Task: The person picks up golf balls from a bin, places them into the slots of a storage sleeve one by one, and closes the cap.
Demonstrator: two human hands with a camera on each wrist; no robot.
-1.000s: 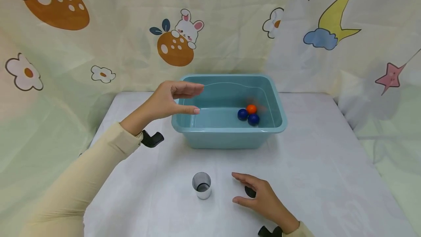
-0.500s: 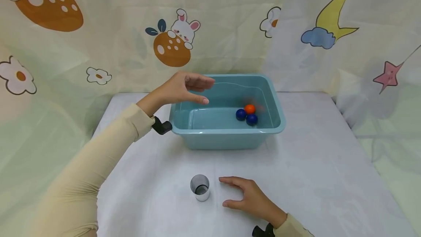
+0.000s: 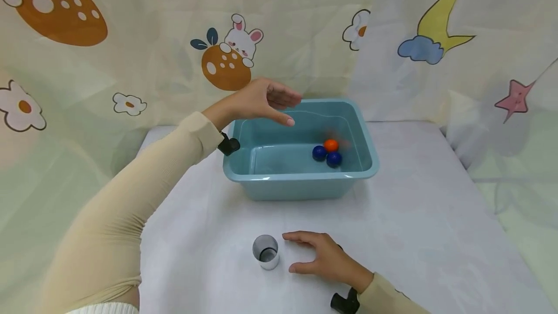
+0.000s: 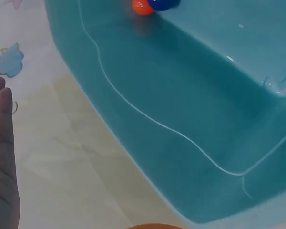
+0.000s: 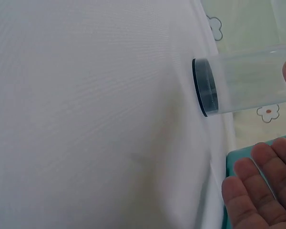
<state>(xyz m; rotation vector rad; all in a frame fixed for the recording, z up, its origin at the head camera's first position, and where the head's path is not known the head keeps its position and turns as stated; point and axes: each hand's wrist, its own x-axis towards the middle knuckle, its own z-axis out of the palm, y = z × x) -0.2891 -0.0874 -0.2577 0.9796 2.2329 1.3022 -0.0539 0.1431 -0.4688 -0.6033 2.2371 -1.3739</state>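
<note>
Holds the right grip (image 3: 324, 258) spread just beside the clear cylindrical cup (image 3: 267, 254) upright on the desk (image 3: 418, 197) — seemingly curved to suit its roundness — and the left grip (image 3: 258, 102) spread above the blue basin (image 3: 292, 189), presumably high-sided to pen three balls (image 3: 333, 159).

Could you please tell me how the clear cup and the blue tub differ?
The clear cup is see-through, while the blue tub is opaque. The cup is small and narrow; the tub is larger and wide. The tub holds two dark blue balls and an orange ball; no ball shows in the cup. Both stand upright on the white-covered table.
</note>
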